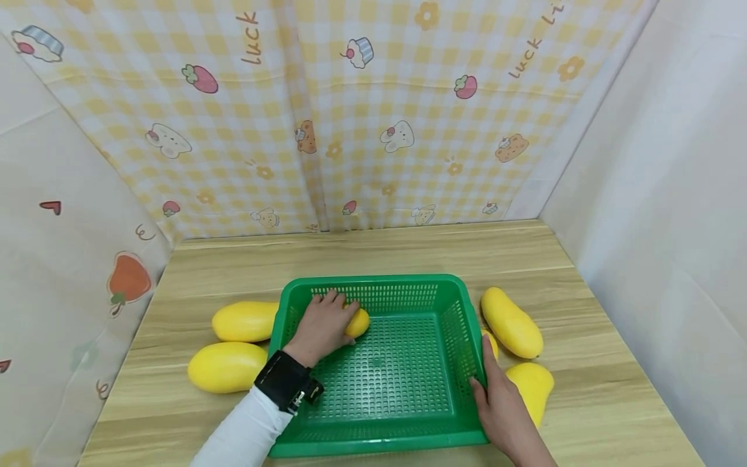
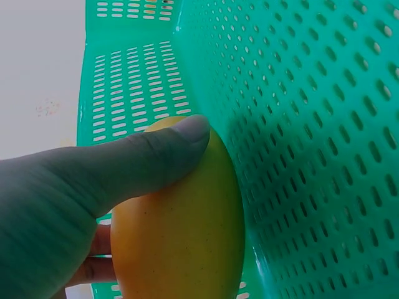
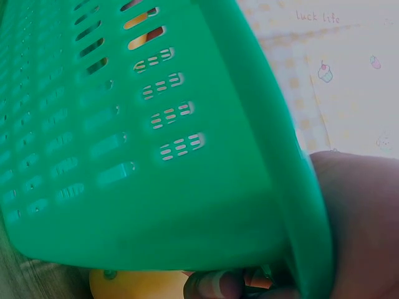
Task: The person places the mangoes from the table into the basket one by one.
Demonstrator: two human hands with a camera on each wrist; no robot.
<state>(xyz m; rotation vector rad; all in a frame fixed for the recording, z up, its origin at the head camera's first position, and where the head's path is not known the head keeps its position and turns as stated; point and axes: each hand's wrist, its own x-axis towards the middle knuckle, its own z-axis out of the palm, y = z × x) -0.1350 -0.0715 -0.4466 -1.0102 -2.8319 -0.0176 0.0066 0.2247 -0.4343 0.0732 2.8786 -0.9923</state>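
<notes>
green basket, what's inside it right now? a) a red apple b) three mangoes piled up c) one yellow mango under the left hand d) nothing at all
c: in the head view the left hand grips a single yellow mango at the far left corner of the green basket, and the left wrist view shows the thumb curled over it; the other mangoes lie outside on the table.

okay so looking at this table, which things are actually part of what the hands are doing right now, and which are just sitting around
In hand:
left hand gripping a mango inside the green basket
right hand holding the basket's right rim

Lying about:
two mangoes left of the basket
mangoes right of the basket
wooden table
patterned cloth backdrop
</notes>
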